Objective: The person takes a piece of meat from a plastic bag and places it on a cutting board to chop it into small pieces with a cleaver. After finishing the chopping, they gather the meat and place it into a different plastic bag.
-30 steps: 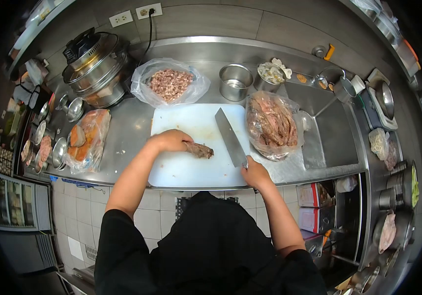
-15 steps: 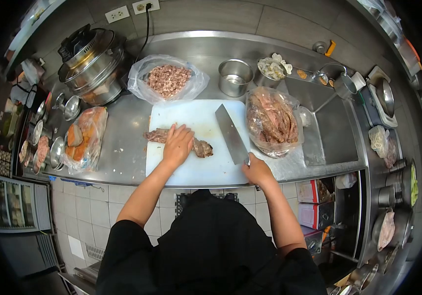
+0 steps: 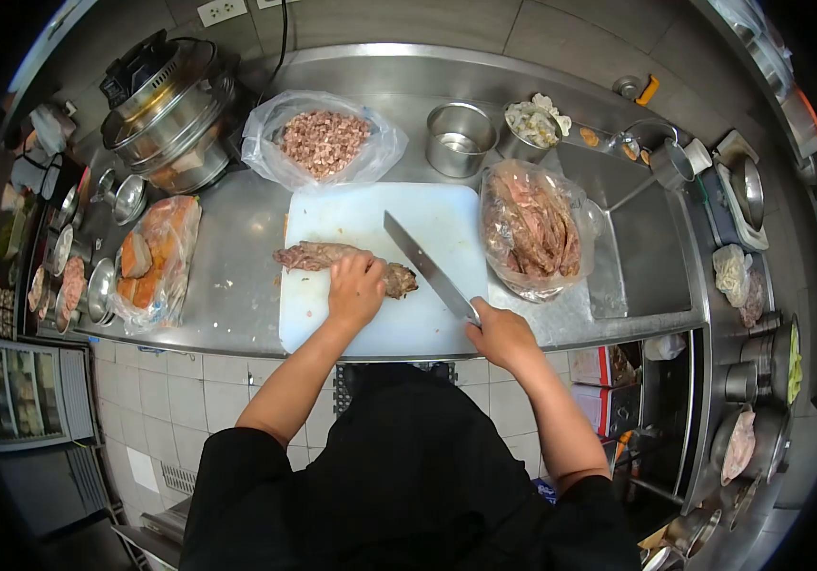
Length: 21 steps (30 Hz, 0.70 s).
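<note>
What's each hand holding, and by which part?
Right hand: knife, by the handle. Left hand: on the middle of the meat; can't tell whether it grips or just presses.

Your left hand (image 3: 357, 290) rests on the meat (image 3: 308, 255) on the white board (image 3: 337, 205); your right hand (image 3: 503, 336) holds a knife (image 3: 424, 263).

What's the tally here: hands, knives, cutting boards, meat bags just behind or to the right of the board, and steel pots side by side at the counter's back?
Hands: 2 (left hand, right hand)
Knives: 1 (broad knife)
Cutting boards: 1 (white board)
Meat bags: 2 (diced-meat bag, large-piece bag)
Steel pots: 2 (left pot, right pot)
Total: 8
</note>
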### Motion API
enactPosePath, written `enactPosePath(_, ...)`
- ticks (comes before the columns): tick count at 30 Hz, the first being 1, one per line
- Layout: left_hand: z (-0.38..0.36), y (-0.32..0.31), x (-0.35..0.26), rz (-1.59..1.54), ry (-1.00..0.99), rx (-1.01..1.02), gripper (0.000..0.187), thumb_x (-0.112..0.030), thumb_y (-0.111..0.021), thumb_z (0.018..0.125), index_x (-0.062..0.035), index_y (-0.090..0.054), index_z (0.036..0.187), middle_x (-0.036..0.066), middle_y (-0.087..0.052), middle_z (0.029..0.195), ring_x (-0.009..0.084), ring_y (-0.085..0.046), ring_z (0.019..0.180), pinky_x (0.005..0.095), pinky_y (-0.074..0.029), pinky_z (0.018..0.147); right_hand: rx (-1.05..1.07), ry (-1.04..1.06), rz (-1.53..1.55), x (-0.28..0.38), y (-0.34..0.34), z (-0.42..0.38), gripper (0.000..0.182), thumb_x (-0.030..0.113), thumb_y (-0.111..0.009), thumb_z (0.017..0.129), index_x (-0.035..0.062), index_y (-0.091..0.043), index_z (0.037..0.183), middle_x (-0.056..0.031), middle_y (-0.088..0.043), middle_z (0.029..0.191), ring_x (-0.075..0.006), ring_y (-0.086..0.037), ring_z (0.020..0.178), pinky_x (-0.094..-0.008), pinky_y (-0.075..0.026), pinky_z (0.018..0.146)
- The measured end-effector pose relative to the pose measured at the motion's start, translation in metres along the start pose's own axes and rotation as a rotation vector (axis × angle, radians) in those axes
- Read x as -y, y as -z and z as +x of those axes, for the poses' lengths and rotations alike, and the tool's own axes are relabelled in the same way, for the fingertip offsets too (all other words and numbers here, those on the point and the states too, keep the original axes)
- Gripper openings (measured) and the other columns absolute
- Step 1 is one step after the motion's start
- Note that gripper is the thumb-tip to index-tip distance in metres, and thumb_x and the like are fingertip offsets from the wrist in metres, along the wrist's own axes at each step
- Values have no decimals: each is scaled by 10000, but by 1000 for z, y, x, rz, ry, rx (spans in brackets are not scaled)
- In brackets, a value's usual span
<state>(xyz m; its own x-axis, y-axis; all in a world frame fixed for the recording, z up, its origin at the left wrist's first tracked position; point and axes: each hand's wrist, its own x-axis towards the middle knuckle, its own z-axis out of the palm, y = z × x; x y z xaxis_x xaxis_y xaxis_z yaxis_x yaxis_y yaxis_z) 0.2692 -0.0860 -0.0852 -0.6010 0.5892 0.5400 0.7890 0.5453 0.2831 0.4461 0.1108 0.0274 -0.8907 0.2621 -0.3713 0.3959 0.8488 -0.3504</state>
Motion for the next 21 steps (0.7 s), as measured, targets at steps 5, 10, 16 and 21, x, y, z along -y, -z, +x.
enactPosePath(5,2,1,-1,0,20,22,305,-88,-709,702,-135,-622,990,41,-553,1036,248,-521,1043,425,-390,876,22,124,-176,8,36,-25,263,199,-577,914,44,-544,1123,-192,-700,849,-383,-679,854,-498,-513,763)
enactPosePath(10,5,1,-1,-12,33,36,302,-93,-706,700,-134,-623,987,38,-556,1035,247,-524,1038,423,-390,875,111,140,-238,12,48,-23,270,171,-587,903,38,-550,1135,-191,-700,852,-375,-681,857,-492,-516,760)
enactPosePath(16,2,-1,0,-32,34,-36,278,-88,-687,698,-129,-622,965,44,-570,1042,249,-532,1045,423,-389,870,154,170,-142,22,9,27,287,126,-534,902,34,-548,1173,-207,-700,888,-387,-680,872,-502,-516,773)
enactPosePath(21,0,-4,-2,-7,32,-32,264,-83,-679,699,-128,-625,954,42,-571,1020,248,-536,1043,428,-388,873,92,141,-55,40,-16,61,321,65,-469,883,34,-547,1192,-215,-701,905,-401,-678,894,-504,-518,779)
